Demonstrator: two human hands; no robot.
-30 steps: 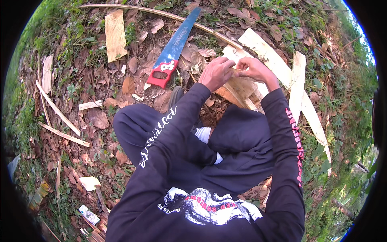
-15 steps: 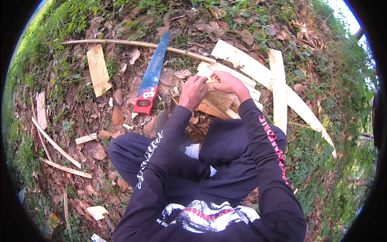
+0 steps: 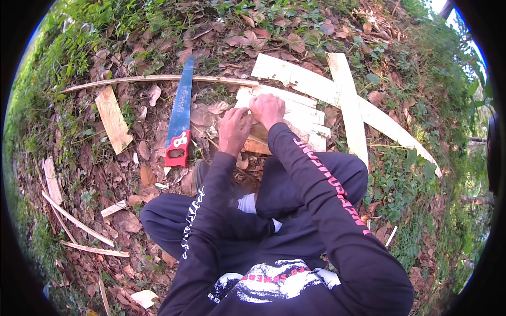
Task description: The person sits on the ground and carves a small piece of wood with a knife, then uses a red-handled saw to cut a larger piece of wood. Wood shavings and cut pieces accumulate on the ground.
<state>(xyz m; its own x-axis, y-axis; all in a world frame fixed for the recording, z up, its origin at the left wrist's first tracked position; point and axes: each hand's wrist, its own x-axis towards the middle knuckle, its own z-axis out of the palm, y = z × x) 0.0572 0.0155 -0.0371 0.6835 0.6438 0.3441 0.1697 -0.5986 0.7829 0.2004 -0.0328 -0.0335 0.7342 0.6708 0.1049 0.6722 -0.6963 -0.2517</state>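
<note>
My left hand (image 3: 234, 130) is closed, fingers curled and pressed together, at the left end of a group of short pale wooden boards (image 3: 302, 111). Just right of it and slightly farther away, my right hand (image 3: 267, 109) is closed in a fist over the same boards. The two hands nearly touch. Whatever lies between their fingers is hidden or too small to make out. Beneath and beside them sits a brown piece of wood (image 3: 256, 146), partly covered by my right wrist. A handsaw (image 3: 181, 108) with a blue blade and red handle rests on the leaves to the left.
A long thin strip (image 3: 153, 78) crosses beyond the saw. Right of my hands, an upright plank (image 3: 348, 108) overlaps a longer slanting board (image 3: 392, 122). Left of the saw lies a short board (image 3: 113, 121). Several narrow offcuts (image 3: 79, 218) are scattered at far left.
My right hand has turned and closed into a fist, shifting left toward the left hand. My view has shifted, so the saw and boards appear farther left.
</note>
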